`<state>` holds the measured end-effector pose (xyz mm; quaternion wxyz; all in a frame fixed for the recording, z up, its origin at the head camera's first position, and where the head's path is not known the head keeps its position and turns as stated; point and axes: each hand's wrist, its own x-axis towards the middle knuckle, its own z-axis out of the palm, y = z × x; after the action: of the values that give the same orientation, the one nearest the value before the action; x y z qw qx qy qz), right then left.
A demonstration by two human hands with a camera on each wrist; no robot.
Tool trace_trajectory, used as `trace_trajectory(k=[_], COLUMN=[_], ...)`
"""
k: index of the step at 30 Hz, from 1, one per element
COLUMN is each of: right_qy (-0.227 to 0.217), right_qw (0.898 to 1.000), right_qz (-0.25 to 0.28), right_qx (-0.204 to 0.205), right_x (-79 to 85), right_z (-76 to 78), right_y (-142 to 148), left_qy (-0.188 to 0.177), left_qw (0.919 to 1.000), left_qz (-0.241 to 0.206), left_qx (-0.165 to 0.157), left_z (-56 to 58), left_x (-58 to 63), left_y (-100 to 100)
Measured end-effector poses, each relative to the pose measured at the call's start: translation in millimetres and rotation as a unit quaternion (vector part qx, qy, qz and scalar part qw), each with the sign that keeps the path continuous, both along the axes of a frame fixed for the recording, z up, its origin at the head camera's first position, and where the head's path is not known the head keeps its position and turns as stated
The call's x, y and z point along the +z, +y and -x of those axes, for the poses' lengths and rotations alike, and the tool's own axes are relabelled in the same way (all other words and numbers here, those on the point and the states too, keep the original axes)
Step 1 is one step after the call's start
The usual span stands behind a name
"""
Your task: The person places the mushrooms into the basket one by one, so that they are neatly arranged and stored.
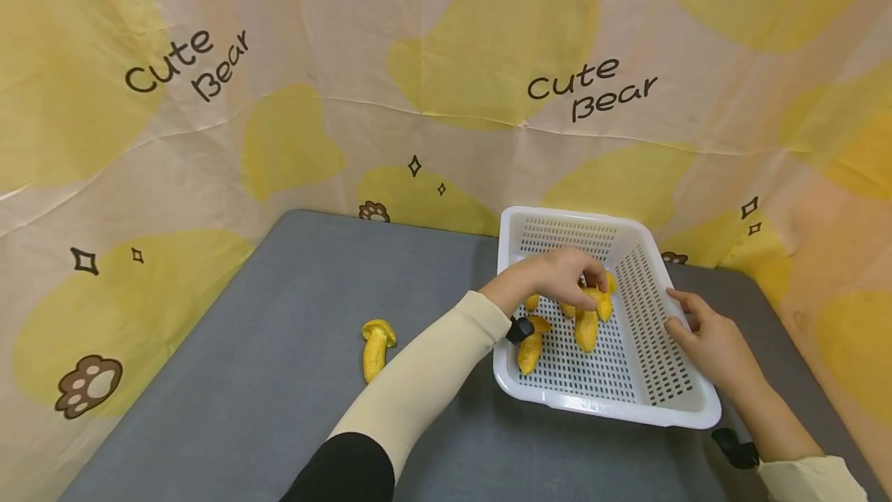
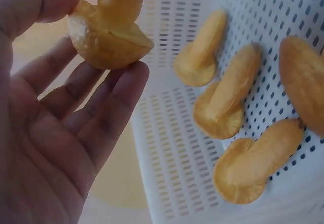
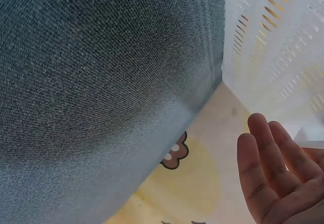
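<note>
My left hand (image 1: 567, 279) reaches into a white perforated basket (image 1: 606, 413). In the left wrist view, its thumb and fingers pinch a yellow mushroom (image 2: 109, 44) by the cap, stem turned toward the top of the view. Several more yellow mushrooms (image 2: 228, 90) lie on the basket floor beside that hand. My right hand (image 1: 721, 351) holds the basket's right rim, thumb at the top edge. From the right wrist view, its other fingers (image 3: 255, 176) extend along the outside of the wall, and the thumb is mostly hidden.
One yellow mushroom (image 1: 376, 351) lies on the grey table (image 1: 279, 378), left of the basket and close to my left sleeve. A patterned cloth (image 1: 453, 60) hangs behind the table and along its sides.
</note>
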<state>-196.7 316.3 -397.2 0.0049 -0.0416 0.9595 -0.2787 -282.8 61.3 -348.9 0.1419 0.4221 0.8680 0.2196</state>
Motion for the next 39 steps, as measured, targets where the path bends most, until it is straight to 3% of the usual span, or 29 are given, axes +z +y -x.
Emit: trace_trajectory(k=[11, 21, 32, 39], right_qy=[0.012, 0.013, 0.007, 0.002], right_qw=[1.0, 1.0, 1.0, 1.0], right_qz=[0.0, -0.004, -0.001, -0.001], right_qx=[0.004, 0.003, 0.004, 0.004], right_x=[0.6, 0.4, 2.7, 0.6], right_z=[1.8, 3.5, 2.3, 1.3], right_y=[1.5, 2.5, 0.7, 0.5], left_qy=[-0.039, -0.112, -0.109, -0.132], left_qw=[0.9976, 0.992, 0.9886, 0.9838], left_qz=[0.05, 0.039, 0.078, 0.089], left_qx=[0.027, 0.043, 0.069, 0.083], left_z=[1.1, 1.1, -2.0, -5.3], left_x=[-14.0, -24.1, -31.1, -31.6], left_y=[11.1, 12.6, 12.2, 10.3])
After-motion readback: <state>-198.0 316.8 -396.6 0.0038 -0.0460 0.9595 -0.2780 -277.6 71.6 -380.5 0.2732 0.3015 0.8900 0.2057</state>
